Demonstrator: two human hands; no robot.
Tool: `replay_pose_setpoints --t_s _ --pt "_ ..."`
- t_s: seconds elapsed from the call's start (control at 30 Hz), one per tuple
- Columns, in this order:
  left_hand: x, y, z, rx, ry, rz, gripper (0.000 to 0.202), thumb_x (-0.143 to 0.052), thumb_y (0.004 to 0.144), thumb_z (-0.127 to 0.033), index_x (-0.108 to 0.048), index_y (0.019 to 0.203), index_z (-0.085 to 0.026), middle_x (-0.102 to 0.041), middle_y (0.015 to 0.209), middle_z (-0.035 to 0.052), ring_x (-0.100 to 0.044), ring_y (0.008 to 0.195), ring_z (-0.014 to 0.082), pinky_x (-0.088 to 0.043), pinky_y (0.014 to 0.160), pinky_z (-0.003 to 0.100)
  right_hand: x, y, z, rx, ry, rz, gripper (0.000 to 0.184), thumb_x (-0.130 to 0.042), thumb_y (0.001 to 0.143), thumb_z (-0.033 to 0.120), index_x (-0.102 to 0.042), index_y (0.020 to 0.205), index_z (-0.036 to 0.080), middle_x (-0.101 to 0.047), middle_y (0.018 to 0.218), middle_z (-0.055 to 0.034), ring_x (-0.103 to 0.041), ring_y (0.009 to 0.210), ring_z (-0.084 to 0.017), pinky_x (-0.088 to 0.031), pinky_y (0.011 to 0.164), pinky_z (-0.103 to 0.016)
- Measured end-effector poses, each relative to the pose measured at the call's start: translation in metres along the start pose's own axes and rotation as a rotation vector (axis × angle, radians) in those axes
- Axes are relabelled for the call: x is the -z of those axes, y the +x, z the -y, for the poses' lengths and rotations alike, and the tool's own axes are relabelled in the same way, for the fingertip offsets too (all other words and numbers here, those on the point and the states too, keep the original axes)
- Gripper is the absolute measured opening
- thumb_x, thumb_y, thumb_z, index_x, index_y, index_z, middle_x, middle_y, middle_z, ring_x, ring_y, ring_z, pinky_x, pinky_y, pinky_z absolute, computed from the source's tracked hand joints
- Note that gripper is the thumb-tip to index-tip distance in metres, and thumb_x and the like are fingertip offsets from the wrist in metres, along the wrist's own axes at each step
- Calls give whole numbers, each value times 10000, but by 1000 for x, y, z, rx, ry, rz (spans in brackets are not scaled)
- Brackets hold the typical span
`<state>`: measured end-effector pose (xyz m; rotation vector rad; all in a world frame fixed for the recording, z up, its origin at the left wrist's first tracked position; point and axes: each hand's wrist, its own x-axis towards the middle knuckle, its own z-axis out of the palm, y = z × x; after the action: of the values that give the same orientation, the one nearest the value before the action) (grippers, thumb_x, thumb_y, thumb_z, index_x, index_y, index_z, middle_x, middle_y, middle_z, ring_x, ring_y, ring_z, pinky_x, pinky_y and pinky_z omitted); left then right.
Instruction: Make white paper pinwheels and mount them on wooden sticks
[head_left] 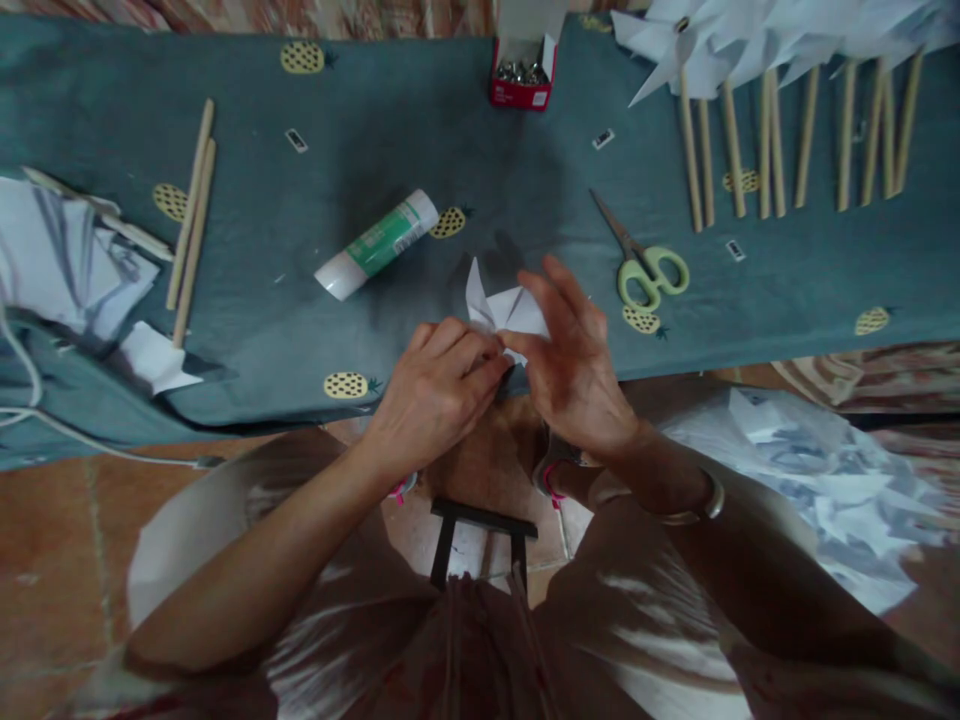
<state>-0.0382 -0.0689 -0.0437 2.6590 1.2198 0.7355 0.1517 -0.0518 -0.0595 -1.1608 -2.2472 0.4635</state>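
Observation:
A small white paper pinwheel [517, 312] with folded blades is between my hands at the table's near edge. My left hand [442, 390] pinches its lower left side, fingers curled. My right hand [576, 375] grips it from the right, thumb pressed near the middle and the other fingers bent over a blade. The fingers hide the pinwheel's centre and lower part. Beyond my hands, to the left, a white and green glue stick [379, 245] lies on the cloth. To the right lie scissors [641, 265] with light green handles, blades slightly apart.
Finished pinwheels [720, 45] on wooden sticks lie at the far right. A red box [521, 93] of metal pins stands at the back. Left are loose wooden sticks [196, 210], paper sheets [67, 255] and a white cable [112, 450]. A plastic bag [825, 490] of paper pieces sits lower right.

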Motion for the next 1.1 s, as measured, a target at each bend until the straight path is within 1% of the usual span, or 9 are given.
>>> replay_pose_setpoints --t_s 0.13,0.23,0.33,0.47,0.57,0.83,0.93,1.03,1.1 --pt "0 1 0 -15 41 -2 168 -532 966 -232 -678 1008 -161 -693 935 65 -544 893 215 -353 718 360 -1 1 -3 5 10 13 315 -425 955 163 -617 1142 328 -400 1527 29 -237 1503 -277 -276 1176 -560" --pt "0 2 0 -23 65 -4 160 -533 964 -230 -678 995 -168 -697 923 56 -546 876 211 -350 717 357 2 3 -1 8 -19 -11 277 -430 947 150 -643 1055 290 -427 1505 5 -254 1496 -279 -307 1161 -568" --pt "0 2 0 -28 67 -17 144 -544 956 -221 -675 989 -171 -699 920 52 -549 876 211 -350 716 359 10 4 1 -8 -9 17 271 -449 922 132 -668 1000 271 -423 1514 -29 -242 1500 -282 -309 1165 -574" --pt "0 1 2 -5 79 -8 147 -537 955 -210 -672 1007 -191 -700 944 57 -557 905 216 -362 726 368 21 7 -4 -63 87 -12 336 -482 868 108 -671 1094 271 -485 1470 -48 -323 1470 -253 -330 1185 -523" --pt "1 2 2 -7 86 -7 138 -547 950 -208 -669 1011 -191 -708 970 58 -560 908 221 -367 730 373 24 8 -9 -92 89 -30 341 -467 871 118 -673 1104 259 -524 1435 -50 -384 1439 -248 -354 1178 -511" --pt "1 4 2 -13 76 -12 135 -558 947 -206 -664 1027 -187 -704 968 55 -567 910 218 -364 724 367 24 10 -12 -69 36 -53 308 -480 887 154 -678 1120 184 -526 1434 -137 -407 1421 -284 -363 1163 -533" --pt "0 4 2 -13 88 -22 129 -559 947 -208 -669 1011 -186 -705 956 54 -567 897 216 -368 722 366 26 12 -15 -113 28 -57 312 -488 897 170 -654 1155 223 -538 1434 -105 -464 1382 -253 -390 1153 -503" --pt "0 4 2 -9 113 -25 128 -554 950 -215 -672 993 -193 -711 943 46 -568 878 212 -372 722 366 29 13 -18 -178 47 -41 307 -521 890 194 -646 1171 205 -567 1403 -118 -551 1303 -248 -452 1114 -466" --pt "0 4 2 -7 118 -27 126 -552 950 -211 -671 989 -197 -712 940 43 -570 882 213 -374 722 367 30 14 -20 -198 65 -47 289 -534 886 200 -653 1145 253 -622 1335 -77 -604 1234 -228 -498 1076 -428"
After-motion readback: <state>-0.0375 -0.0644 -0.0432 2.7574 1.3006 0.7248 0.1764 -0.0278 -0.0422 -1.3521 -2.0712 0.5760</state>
